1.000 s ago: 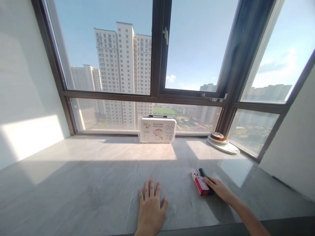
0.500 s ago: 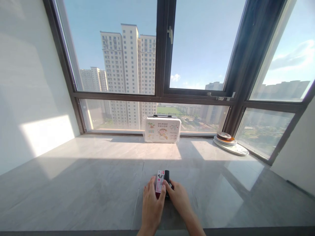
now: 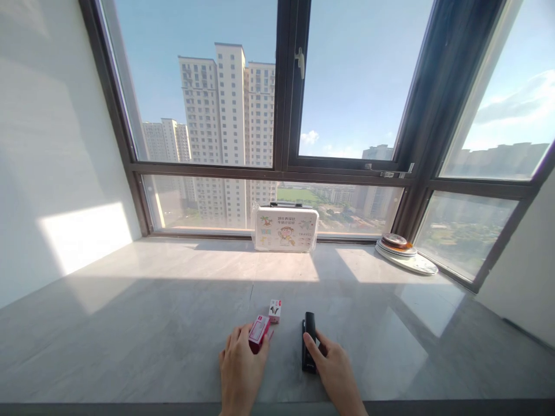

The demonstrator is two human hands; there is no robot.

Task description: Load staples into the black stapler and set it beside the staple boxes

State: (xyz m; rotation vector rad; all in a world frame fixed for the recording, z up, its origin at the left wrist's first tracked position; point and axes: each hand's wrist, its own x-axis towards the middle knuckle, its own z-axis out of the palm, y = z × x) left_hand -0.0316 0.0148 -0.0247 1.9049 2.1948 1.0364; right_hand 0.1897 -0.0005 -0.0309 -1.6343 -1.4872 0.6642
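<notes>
My left hand [image 3: 243, 364] is closed round a small pink box [image 3: 259, 330] with a white label, thumb on its right side and fingers at its left. Just beyond it a small white box [image 3: 274, 309] with a dark picture and red print rests on the counter, close to the pink box's far end. To the right, my right hand [image 3: 333, 361] grips a black stapler [image 3: 309, 341], which points away from me. The thumb lies on top of the stapler and the fingers are on its right side, partly hidden. A gap of bare counter separates the two hands.
The grey marble-look counter [image 3: 151, 341] runs to a window with dark frames [image 3: 208, 171]. A white cartoon-printed case [image 3: 286, 230] in clear wrap stands against the glass. Stacked plates [image 3: 407, 254] lie in the right corner. A white wall [image 3: 65, 173] borders the left.
My hands have moved apart: the left went left with the pink box, the right went right with the stapler. The white box, earlier in line with the pink one, now stands separately on the counter.
</notes>
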